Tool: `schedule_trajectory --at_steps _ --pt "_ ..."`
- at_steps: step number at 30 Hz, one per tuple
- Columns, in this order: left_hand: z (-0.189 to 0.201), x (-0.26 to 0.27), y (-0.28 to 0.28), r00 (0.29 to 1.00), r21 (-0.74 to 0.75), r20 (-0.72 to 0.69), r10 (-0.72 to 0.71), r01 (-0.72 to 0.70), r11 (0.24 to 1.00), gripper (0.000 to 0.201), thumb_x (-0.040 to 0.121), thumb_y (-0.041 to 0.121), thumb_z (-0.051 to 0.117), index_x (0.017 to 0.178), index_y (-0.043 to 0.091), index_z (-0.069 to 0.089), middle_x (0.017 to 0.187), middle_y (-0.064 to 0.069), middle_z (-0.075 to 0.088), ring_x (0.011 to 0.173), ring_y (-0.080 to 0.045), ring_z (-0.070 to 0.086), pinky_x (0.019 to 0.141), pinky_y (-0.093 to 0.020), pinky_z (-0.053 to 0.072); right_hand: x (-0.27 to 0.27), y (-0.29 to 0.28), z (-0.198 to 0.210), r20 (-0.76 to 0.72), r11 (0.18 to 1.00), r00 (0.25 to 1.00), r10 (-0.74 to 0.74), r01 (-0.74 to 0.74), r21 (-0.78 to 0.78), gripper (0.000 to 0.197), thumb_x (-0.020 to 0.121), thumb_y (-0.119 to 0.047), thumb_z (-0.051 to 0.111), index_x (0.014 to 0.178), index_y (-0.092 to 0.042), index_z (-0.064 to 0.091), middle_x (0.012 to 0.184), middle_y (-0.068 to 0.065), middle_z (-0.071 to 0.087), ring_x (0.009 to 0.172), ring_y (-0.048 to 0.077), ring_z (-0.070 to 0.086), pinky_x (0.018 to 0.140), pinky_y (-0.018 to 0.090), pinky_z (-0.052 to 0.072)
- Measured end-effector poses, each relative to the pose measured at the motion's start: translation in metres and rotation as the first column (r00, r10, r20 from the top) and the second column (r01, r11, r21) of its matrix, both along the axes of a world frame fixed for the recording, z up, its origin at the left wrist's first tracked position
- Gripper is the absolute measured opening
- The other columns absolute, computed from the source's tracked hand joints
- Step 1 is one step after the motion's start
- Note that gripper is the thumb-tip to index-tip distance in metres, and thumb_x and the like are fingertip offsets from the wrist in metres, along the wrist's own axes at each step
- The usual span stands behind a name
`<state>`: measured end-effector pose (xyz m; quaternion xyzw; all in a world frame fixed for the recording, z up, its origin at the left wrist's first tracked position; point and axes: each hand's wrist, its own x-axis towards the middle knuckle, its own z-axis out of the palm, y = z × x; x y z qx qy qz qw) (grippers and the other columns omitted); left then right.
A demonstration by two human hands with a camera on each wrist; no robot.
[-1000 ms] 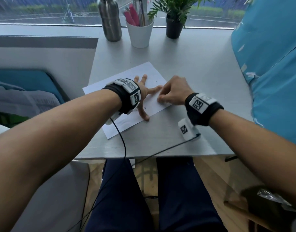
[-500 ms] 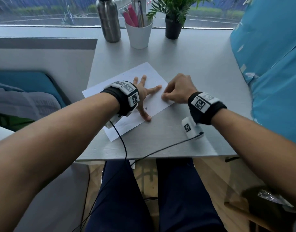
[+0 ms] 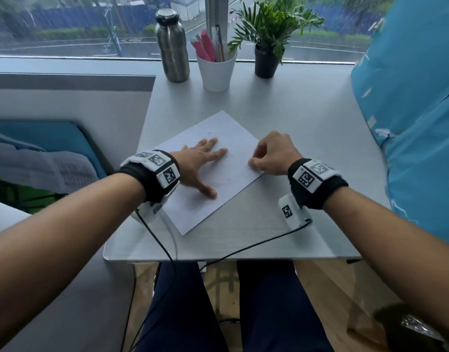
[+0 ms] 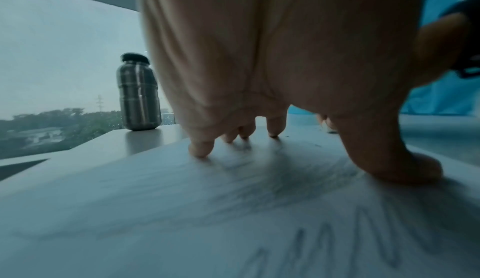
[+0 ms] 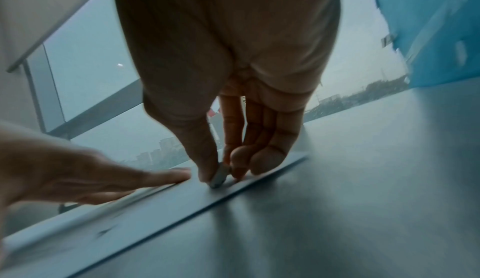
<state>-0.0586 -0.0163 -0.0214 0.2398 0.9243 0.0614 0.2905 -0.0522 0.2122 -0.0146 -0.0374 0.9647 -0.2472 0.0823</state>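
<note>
A white sheet of paper (image 3: 228, 133) lies at an angle on the grey table (image 3: 307, 118). My left hand (image 3: 203, 158) presses flat on its middle, fingers spread and straight. My right hand (image 3: 271, 153) hovers at the sheet's right edge with its fingers curled. In the right wrist view its thumb and fingers pinch a small pale block (image 5: 219, 176) against the paper (image 5: 155, 210), close to the left hand's fingertip (image 5: 179, 176). The left wrist view shows faint pencil strokes (image 4: 337, 245) on the sheet (image 4: 168, 210) under the left hand (image 4: 259, 76).
A steel bottle (image 3: 172, 47), a white cup of pens (image 3: 215, 72) and a potted plant (image 3: 266, 57) line the table's far edge by the window. A blue bag (image 3: 416, 123) crowds the right side. Wrist cables (image 3: 243, 247) trail over the near edge.
My right hand has shifted slightly right, away from the left fingertips. The left hand stays pressed on the paper. The head view has tilted up towards the window.
</note>
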Motion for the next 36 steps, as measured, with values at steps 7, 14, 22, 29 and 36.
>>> schedule_trajectory --at_steps 7,14,22,29,36 --pt "0.01 0.013 0.021 0.957 -0.247 -0.277 -0.088 0.018 0.969 0.126 0.043 0.091 0.064 0.151 0.047 0.015 0.145 -0.01 0.031 0.134 -0.03 0.032 0.11 -0.057 0.023 -0.006 -0.011 -0.001 -0.016 0.999 0.999 0.038 -0.038 0.027 0.003 0.075 -0.02 0.073 0.073 -0.019 0.072 0.08 0.003 0.07 0.08 0.019 0.066 0.077 0.031 0.057" --pt "0.006 0.001 0.033 0.97 -0.023 -0.223 -0.095 0.092 0.995 0.11 0.058 0.074 0.075 0.143 0.019 0.033 0.154 -0.006 0.026 0.14 -0.024 0.028 0.115 -0.047 0.023 -0.012 -0.009 0.004 -0.06 0.999 0.997 0.039 -0.037 0.033 0.004 0.074 -0.015 0.076 0.077 -0.016 0.078 0.066 -0.003 0.064 0.077 0.017 0.063 0.079 0.03 0.057" --pt "-0.01 -0.013 0.026 0.994 -0.058 -0.027 -0.102 0.1 0.993 0.126 0.057 0.084 0.066 0.15 0.048 -0.011 0.159 0.011 -0.026 0.146 -0.015 -0.024 0.113 -0.064 -0.008 -0.007 -0.018 0.004 -0.073 1.0 0.997 0.014 -0.015 -0.009 0.006 0.072 -0.02 0.078 0.076 -0.015 0.079 0.072 0.005 0.073 0.074 0.018 0.067 0.076 0.03 0.058" --pt "-0.011 -0.013 0.03 0.998 -0.053 -0.023 -0.065 0.064 0.997 0.128 0.055 0.085 0.067 0.15 0.049 -0.011 0.158 0.012 -0.028 0.146 -0.015 -0.026 0.113 -0.064 -0.012 -0.006 -0.025 0.003 -0.047 0.996 0.997 -0.069 0.066 -0.054 0.01 0.07 -0.02 0.075 0.077 -0.014 0.079 0.075 0.004 0.074 0.075 0.015 0.068 0.073 0.023 0.056" --pt "-0.009 -0.012 0.034 0.999 -0.055 -0.016 -0.028 0.027 0.998 0.127 0.055 0.084 0.067 0.149 0.049 -0.011 0.158 0.012 -0.028 0.146 -0.016 -0.025 0.113 -0.065 -0.01 -0.006 -0.024 0.009 -0.027 0.997 0.997 -0.065 0.064 -0.031 0.013 0.07 -0.019 0.075 0.081 -0.014 0.08 0.078 0.004 0.076 0.075 0.012 0.068 0.071 0.017 0.05"
